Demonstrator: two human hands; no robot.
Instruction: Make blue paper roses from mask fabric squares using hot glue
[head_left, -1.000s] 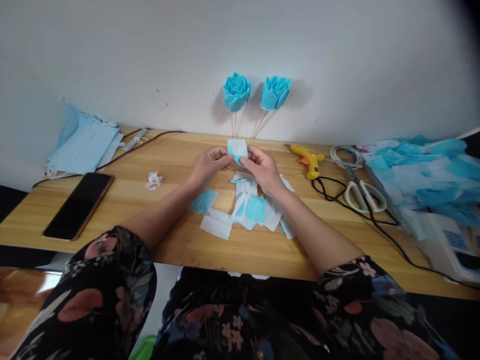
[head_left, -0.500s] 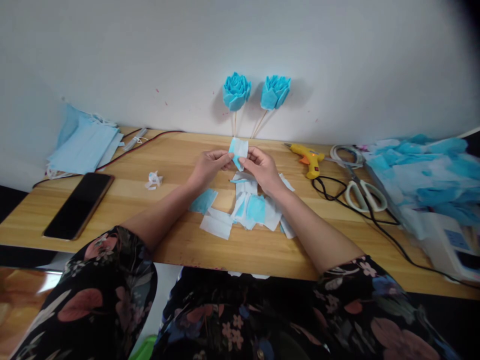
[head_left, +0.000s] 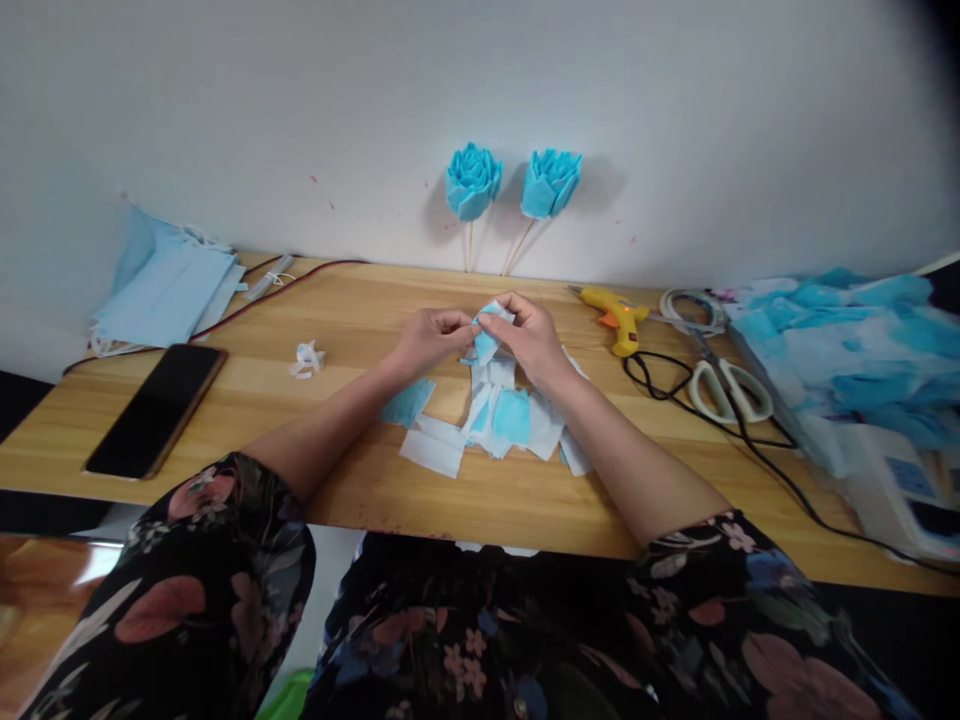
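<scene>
Between my two hands is a small blue-and-white piece of mask fabric point(head_left: 487, 345), held above the middle of the table. My right hand point(head_left: 531, 335) pinches its upper part between thumb and fingers. The thumb and forefinger of my left hand point(head_left: 435, 338) are pinched together at its left edge. Below my hands lie several cut fabric pieces point(head_left: 511, 418), white and blue, overlapping one another. A white piece point(head_left: 435, 447) and a blue piece point(head_left: 407, 402) rest to the left of that cluster.
Two blue fabric roses point(head_left: 473, 182) on sticks lean against the wall. To the right are a yellow glue gun point(head_left: 615, 312), scissors point(head_left: 724, 385), a black cord and a heap of fabric pieces point(head_left: 847, 340). To the left lie face masks point(head_left: 169, 290) and a phone point(head_left: 156, 410).
The fabric piece has turned from upright to a slant and moved slightly lower. My right fingers have shifted to its top, and my left hand has moved a little right and down.
</scene>
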